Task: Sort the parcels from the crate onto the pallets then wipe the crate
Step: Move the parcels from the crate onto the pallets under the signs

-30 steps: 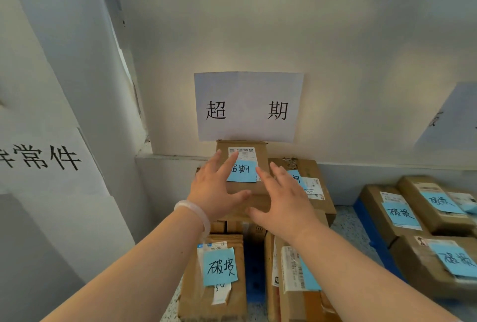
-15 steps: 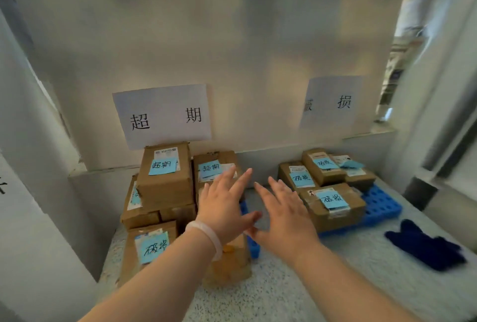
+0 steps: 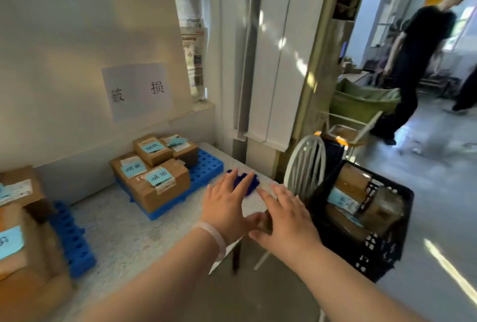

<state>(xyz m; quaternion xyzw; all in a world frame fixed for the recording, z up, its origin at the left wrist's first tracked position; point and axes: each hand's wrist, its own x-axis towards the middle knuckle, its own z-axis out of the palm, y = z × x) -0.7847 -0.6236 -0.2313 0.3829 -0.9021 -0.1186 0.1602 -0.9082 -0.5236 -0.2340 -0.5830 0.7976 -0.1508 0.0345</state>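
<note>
Closest to us, above the front edge of the counter (image 3: 124,231), our left hand (image 3: 227,208) and right hand (image 3: 286,221) hover side by side, palms down, fingers straight and spread, holding nothing; we judge they are free because we are between parcels and ready for the next pick. At our near left, stacked parcels (image 3: 23,244) with blue notes stand on the near pallet (image 3: 72,239), kept apart as one sorted group. Just right of the right hand, off the counter's end, the black crate (image 3: 382,249) sits beside a white chair back (image 3: 304,164); we cannot tell what bears it. Several brown parcels (image 3: 351,185) lie in it, so sorting is unfinished and wiping must wait. Just beyond the left hand a dark blue cloth (image 3: 245,179) lies on the counter, likely kept near for that wipe. Farther back, the far pallet (image 3: 206,167) carries four labelled parcels (image 3: 160,187) crowded to its left, below a paper sign (image 3: 138,90) naming their group. Far right, a blurred person in black (image 3: 418,63) crosses the room
</note>
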